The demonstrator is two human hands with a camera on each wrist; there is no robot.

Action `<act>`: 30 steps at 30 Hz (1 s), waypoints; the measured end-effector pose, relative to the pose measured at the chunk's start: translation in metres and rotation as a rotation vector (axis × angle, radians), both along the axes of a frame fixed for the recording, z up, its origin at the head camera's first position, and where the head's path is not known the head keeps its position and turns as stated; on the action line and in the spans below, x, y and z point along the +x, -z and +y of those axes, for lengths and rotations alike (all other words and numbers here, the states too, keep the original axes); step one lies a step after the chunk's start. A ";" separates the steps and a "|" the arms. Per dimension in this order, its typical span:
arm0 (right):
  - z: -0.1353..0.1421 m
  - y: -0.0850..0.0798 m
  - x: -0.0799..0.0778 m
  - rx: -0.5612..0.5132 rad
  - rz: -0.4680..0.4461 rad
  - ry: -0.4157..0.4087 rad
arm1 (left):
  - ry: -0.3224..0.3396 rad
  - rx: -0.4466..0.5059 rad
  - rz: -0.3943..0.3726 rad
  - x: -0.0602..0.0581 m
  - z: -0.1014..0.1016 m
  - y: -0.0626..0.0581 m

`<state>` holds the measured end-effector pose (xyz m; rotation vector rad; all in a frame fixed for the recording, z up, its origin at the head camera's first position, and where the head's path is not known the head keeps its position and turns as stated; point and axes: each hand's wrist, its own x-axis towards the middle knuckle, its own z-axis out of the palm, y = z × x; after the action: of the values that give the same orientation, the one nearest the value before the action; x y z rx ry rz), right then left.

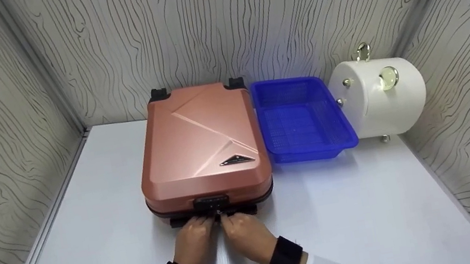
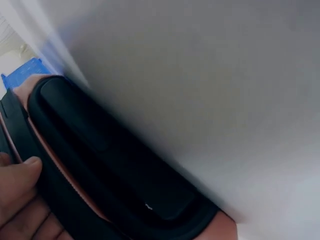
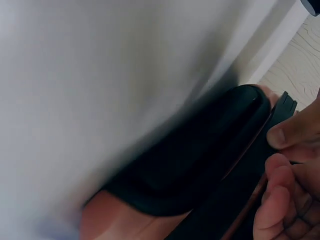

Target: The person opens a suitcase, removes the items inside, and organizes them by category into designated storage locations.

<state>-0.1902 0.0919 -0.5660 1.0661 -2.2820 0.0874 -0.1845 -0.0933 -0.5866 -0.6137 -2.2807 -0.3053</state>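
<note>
A rose-pink hard-shell suitcase (image 1: 203, 142) lies flat on the table, its front edge towards me. A black lock (image 1: 211, 202) sits midway along that edge, with small metallic zipper pulls (image 1: 218, 212) just below. Both hands meet there, fingers bent. My left hand (image 1: 194, 241) pinches at the zipper from the left; its thumb (image 2: 31, 169) lies against the black zipper band (image 2: 55, 195). From the right, my right hand (image 1: 245, 235) pinches at the same spot with curled fingers (image 3: 272, 212). The fingertips largely hide the pulls. Beside the zipper runs a black side handle (image 2: 115, 150).
A blue plastic basket (image 1: 306, 157) stands right against the suitcase. Further right is a white cylindrical container (image 1: 395, 105) with metal knobs and a ring on top. Patterned walls (image 1: 216, 20) enclose the white table (image 1: 92, 251) at the back and both sides.
</note>
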 end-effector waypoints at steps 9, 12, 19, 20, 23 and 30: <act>-0.001 0.004 -0.005 -0.129 -0.014 -0.020 | 0.047 0.337 -0.194 0.008 -0.001 -0.016; 0.004 0.001 -0.005 -0.201 -0.046 -0.051 | 0.039 0.380 -0.193 0.010 0.000 -0.019; 0.032 -0.033 -0.008 -0.398 0.064 -0.102 | -0.046 0.355 -0.248 0.015 -0.001 -0.024; 0.035 -0.040 -0.011 -0.406 0.088 -0.104 | -0.054 0.339 -0.263 0.015 -0.001 -0.024; 0.043 -0.060 -0.019 -0.365 0.120 -0.085 | -0.061 0.288 -0.304 0.014 0.001 -0.025; 0.046 -0.085 -0.038 -0.110 -0.018 0.016 | -0.071 0.219 -0.316 0.008 0.012 -0.025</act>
<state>-0.2287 0.1379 -0.4811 0.9939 -2.2733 0.2143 -0.1767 -0.0816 -0.5619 -0.3923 -2.5160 -0.6467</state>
